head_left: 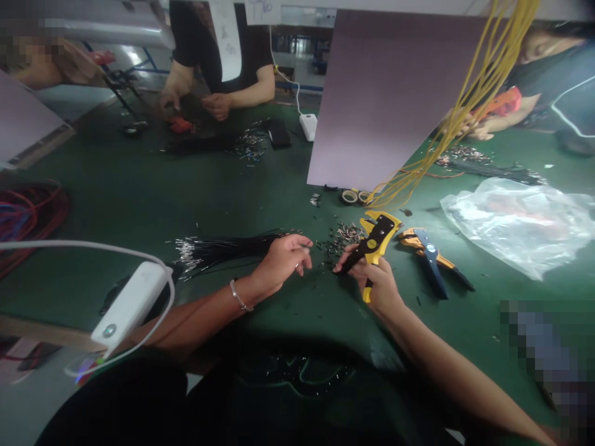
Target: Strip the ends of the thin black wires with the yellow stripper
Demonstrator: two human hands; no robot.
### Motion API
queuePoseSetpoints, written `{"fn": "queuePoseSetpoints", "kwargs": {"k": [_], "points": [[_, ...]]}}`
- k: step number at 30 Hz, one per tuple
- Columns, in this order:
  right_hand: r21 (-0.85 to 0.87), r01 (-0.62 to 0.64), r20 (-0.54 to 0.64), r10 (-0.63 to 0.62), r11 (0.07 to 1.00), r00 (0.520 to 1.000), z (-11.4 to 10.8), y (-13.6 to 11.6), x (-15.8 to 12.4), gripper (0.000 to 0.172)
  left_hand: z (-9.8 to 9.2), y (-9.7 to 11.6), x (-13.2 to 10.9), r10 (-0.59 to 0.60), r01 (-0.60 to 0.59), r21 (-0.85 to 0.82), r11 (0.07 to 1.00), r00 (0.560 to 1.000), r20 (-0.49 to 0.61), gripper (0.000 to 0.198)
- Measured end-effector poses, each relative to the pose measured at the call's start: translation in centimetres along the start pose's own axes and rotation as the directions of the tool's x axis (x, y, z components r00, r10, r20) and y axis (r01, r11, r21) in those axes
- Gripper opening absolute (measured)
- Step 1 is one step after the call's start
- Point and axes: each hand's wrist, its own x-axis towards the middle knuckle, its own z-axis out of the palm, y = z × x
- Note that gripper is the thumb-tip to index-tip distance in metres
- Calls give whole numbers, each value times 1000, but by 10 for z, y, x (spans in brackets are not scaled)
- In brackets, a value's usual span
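My right hand (375, 282) grips a yellow and black wire stripper (374, 240), its head pointing up and away from me. My left hand (284, 258) is curled over the end of a bundle of thin black wires (218, 249) that lies on the green table (195, 186); its fingers pinch at the wires. The bundle's stripped silvery ends fan out to the left. A small heap of cut wire bits (344, 236) lies between my two hands, just beyond them.
A second stripper with blue and orange handles (430, 257) lies right of my hand. A clear plastic bag (520, 220) sits further right. Yellow wires (469, 105) hang over a grey board (385, 93). A white power bank (130, 303) hangs at lower left. Other people work across the table.
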Motion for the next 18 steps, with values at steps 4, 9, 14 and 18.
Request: {"fn": "queuePoseSetpoints", "kwargs": {"k": [4,9,14,18], "points": [[2,2,-29,-2,1000,1000,1,-3,1,28,0,0,2,1,-1,22,1000,1000,-11,15],[-51,-23,35,25,998,999,1,-1,-2,33,-1,-2,4,8,-8,15,1000,1000,-12,2],[-54,-94,180,102,994,978,3,-5,-5,38,-2,-2,1,7,-7,-14,1000,1000,-2,8],[-54,-175,310,183,983,933,6,-6,-9,40,-1,-1,-2,19,-18,-47,999,1000,14,9]]}}
